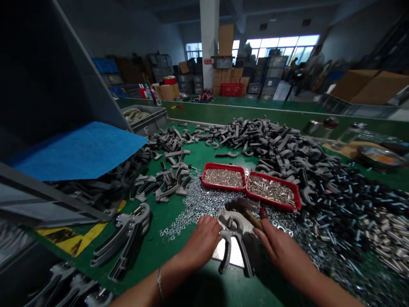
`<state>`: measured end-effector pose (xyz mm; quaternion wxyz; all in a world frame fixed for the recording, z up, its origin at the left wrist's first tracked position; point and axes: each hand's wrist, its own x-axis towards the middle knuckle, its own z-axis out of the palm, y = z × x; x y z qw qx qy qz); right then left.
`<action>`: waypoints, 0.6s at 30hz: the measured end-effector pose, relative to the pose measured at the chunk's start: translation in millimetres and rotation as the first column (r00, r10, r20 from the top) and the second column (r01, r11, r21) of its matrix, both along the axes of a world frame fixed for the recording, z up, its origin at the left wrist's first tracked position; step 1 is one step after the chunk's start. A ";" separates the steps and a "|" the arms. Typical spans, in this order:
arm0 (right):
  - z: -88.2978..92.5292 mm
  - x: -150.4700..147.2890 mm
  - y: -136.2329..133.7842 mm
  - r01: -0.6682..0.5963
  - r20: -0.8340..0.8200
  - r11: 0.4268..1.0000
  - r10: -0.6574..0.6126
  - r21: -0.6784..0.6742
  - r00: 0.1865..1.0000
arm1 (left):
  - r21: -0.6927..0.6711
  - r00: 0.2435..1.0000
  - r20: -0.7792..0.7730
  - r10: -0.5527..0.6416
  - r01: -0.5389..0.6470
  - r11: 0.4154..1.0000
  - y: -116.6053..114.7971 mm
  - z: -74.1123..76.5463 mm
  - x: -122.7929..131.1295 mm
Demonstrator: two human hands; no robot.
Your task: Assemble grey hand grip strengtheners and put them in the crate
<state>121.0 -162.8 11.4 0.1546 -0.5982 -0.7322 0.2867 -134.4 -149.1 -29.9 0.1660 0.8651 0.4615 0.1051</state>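
The grip (235, 234) sits right of centre in the lower part of the frame, above a metal plate (220, 251) that shows pale between and beside its handles. Its rounded head points to the top of the frame and its two handles to the bottom, so its long axis runs roughly up and down. The handles spread apart as they descend: the left leans slightly left, the right slightly right. A metal pin (230, 221) stands at the head.

The left hand (204, 238) comes in from the bottom left, fingers curled and close together, pinching the grip at the left side of its head; the thumb is hard to make out. A bracelet (160, 281) circles that wrist.

The right hand (275, 245) comes in from the lower right, closed around the wooden handle of a hammer (254, 221). The hammer slants from the hand toward the upper left, its dark, blurred head just above the grip's head.

Two red trays (223, 187) of small metal parts stand side by side above the hands, with loose nuts (204, 198) spread around their lower edges. Two more grips (128, 232) lie at lower left, handles pointing down and left. A heap of grey handles (271, 138) fills the right of centre, behind the trays.
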 end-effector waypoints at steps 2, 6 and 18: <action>-0.9 3.3 -5.4 0.038 -0.020 0.999 -0.039 -0.022 0.999 | 0.018 1.000 -0.026 -0.001 0.001 1.000 0.4 -2.6 0.5; -5.3 11.8 -25.2 0.041 -0.148 0.996 -0.052 -0.074 0.988 | 0.031 0.997 -0.072 -0.008 0.010 0.999 1.2 -4.7 2.3; -19.2 15.6 6.3 0.051 -0.011 0.983 -0.054 -0.174 0.998 | 0.174 0.979 -0.204 -0.031 0.067 0.983 1.8 -4.2 5.6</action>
